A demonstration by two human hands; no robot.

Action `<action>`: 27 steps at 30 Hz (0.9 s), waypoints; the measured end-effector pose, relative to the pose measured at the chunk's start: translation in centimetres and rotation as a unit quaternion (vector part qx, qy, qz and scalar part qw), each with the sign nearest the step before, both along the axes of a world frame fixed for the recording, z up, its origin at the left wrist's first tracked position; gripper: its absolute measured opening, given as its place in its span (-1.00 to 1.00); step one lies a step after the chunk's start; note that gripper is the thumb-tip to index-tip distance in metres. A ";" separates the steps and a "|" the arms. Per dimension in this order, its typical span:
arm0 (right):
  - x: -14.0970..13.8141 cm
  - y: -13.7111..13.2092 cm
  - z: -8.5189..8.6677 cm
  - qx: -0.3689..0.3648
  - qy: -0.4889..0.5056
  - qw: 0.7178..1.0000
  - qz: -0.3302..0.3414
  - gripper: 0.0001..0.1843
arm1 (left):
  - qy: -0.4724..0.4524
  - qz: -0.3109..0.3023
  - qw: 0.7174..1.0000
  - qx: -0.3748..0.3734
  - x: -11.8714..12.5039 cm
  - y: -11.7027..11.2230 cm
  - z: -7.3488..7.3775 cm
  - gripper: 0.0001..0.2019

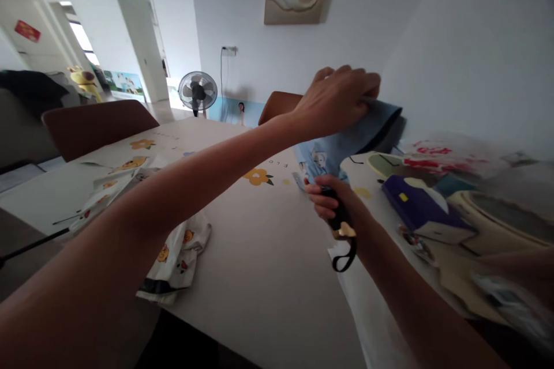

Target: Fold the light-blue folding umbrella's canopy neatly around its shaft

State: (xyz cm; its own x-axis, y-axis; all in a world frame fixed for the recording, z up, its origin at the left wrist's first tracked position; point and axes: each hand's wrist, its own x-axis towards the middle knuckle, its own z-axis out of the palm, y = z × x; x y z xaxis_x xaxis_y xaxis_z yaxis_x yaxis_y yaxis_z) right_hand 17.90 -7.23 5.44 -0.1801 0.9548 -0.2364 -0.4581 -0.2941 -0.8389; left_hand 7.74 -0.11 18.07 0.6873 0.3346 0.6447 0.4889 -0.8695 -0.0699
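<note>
I hold a blue umbrella (pixel 346 141) at 2 o'clock above the table (pixel 255 259), right hand (pixel 329 196) clamped round its handle (pixel 340 216), left hand (pixel 340 95) closed on its fabric. A loose left grip could let that fabric slip; a swing toward 3 o'clock might clip the box (pixel 411 202). Bare table runs to the near edge at 6; white cloth (pixel 175 259) crowds 8.

Left arm (pixel 182 199) outstretched, left hand (pixel 340 98) raised high, right hand (pixel 340 196) lower, fingers (pixel 322 202) curled
</note>
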 end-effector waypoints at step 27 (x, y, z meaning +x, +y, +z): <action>-6.9 -1.5 -7.2 -0.172 -0.153 0.973 0.003 -0.79 | 0.025 0.044 0.933 -0.357 -20.5 3.0 -19.0 -0.77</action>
